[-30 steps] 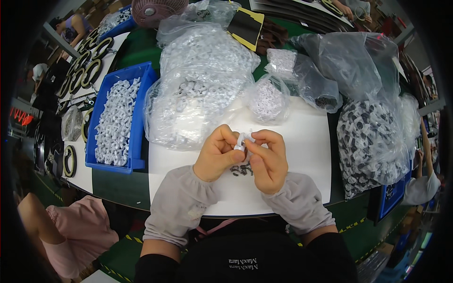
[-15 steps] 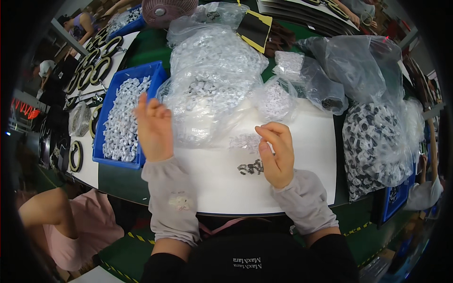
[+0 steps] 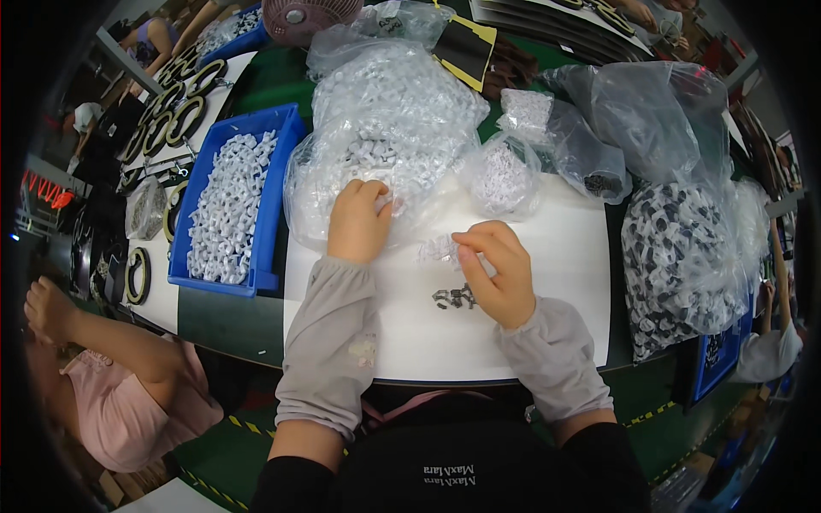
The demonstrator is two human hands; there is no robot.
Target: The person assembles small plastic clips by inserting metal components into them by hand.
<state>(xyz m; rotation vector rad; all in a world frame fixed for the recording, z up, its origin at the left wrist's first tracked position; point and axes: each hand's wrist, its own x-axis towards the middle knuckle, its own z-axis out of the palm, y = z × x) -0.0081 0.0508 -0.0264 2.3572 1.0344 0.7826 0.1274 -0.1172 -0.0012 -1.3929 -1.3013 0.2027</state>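
Note:
My left hand [image 3: 359, 224] is over the near edge of a large clear bag [image 3: 398, 141] of small white plastic parts. Its fingers are half bent, with a gap to the thumb, and nothing shows between them. Above the white sheet [image 3: 410, 329], my right hand [image 3: 503, 275] has thumb and index finger drawn together; anything in the pinch is too small to make out. Beside its fingertips lies a patch of tiny pale, see-through pieces [image 3: 434, 250]. Several small black parts [image 3: 453, 297] lie under the hand, partly hidden by it.
To the left stands a blue bin [image 3: 282, 184] full of white plastic parts. Small bags of white bits [image 3: 500, 181] lie beyond my right hand, and a big bag of black-and-white parts [image 3: 680, 265] is farther right. A co-worker's arm [image 3: 120, 342] is at the left.
My left hand has moved right and slightly down, from beside the blue bin to the large bag. My right hand has shifted a little, its fingertips now closer to the pale pieces. The co-worker's arm has risen.

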